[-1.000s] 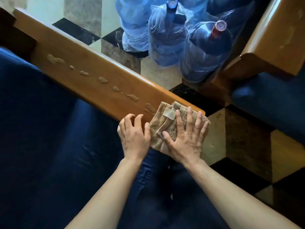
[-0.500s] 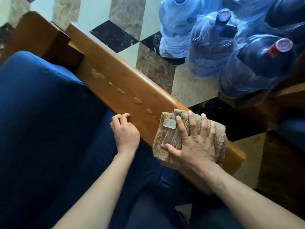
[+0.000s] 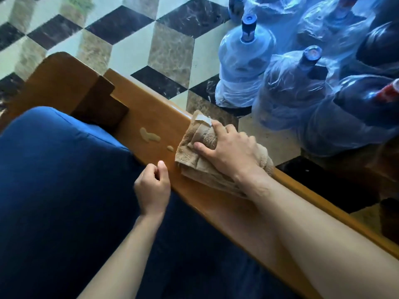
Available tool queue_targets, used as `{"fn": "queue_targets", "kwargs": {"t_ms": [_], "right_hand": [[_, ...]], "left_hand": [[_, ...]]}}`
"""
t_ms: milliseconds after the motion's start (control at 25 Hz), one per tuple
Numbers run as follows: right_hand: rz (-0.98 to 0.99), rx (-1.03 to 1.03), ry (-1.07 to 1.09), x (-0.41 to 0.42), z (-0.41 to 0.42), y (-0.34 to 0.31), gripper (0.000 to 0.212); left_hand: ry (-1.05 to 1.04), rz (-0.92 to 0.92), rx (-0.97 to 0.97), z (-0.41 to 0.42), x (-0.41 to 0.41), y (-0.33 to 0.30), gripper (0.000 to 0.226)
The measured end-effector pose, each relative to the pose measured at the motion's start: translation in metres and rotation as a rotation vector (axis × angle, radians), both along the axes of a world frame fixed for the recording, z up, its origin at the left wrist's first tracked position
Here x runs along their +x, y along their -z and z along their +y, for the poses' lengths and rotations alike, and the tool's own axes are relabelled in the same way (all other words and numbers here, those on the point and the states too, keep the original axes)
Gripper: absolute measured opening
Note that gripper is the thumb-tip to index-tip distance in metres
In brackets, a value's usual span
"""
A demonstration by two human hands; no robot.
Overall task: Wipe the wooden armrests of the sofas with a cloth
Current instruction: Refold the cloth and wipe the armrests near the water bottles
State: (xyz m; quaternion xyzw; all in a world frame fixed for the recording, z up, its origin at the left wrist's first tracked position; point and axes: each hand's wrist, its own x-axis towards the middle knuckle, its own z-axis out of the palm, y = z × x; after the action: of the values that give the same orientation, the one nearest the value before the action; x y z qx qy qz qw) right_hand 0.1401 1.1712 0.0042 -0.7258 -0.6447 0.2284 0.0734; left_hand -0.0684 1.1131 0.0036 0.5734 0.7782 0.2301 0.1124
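Note:
A long wooden armrest (image 3: 146,111) runs diagonally from upper left to lower right beside a blue sofa cushion (image 3: 60,173). A folded tan cloth (image 3: 194,162) lies across the armrest, and my right hand (image 3: 231,149) presses flat on it. Just left of the cloth sit a pale wet patch (image 3: 149,135) and a small drop (image 3: 170,148). My left hand (image 3: 154,186) rests at the armrest's inner edge, fingers loosely curled, holding nothing.
Several large blue water bottles (image 3: 246,61) wrapped in plastic stand on the checkered tile floor (image 3: 133,39) just beyond the armrest. The sofa's wooden back frame (image 3: 64,83) rises at the armrest's far end.
My right hand has slid the cloth along the armrest toward the sofa back, over several wet spots. My left hand moved off the cloth to the armrest's inner edge.

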Motion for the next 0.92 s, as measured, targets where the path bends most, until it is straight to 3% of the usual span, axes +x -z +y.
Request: {"fn": "queue_targets", "kwargs": {"t_ms": [200,360,560,720,800,920], "right_hand": [[0.156,-0.133,-0.019,-0.059,0.097,0.009,0.092],[0.284,-0.129,-0.080,-0.106,0.166,0.013,0.075],[-0.051,0.020,-0.259,-0.148,0.144,0.004,0.073],[-0.118,0.154,-0.577,-0.149,0.056,0.002,0.066],[-0.132,0.141,-0.676,-0.131,0.042,0.003,0.066],[-0.202,0.041,-0.473,-0.136,0.068,-0.005,0.074]], "left_hand": [[0.050,-0.141,0.073,0.003,-0.015,0.011,0.041],[0.101,-0.284,-0.002,0.008,-0.026,0.018,0.046],[0.022,-0.647,-0.114,-0.002,-0.042,0.015,0.050],[-0.379,-0.748,-0.108,0.005,-0.056,0.024,0.046],[-0.515,-0.928,-0.187,0.013,-0.060,0.022,0.034],[-0.461,-1.275,-0.399,0.030,-0.060,0.013,0.030]]}}
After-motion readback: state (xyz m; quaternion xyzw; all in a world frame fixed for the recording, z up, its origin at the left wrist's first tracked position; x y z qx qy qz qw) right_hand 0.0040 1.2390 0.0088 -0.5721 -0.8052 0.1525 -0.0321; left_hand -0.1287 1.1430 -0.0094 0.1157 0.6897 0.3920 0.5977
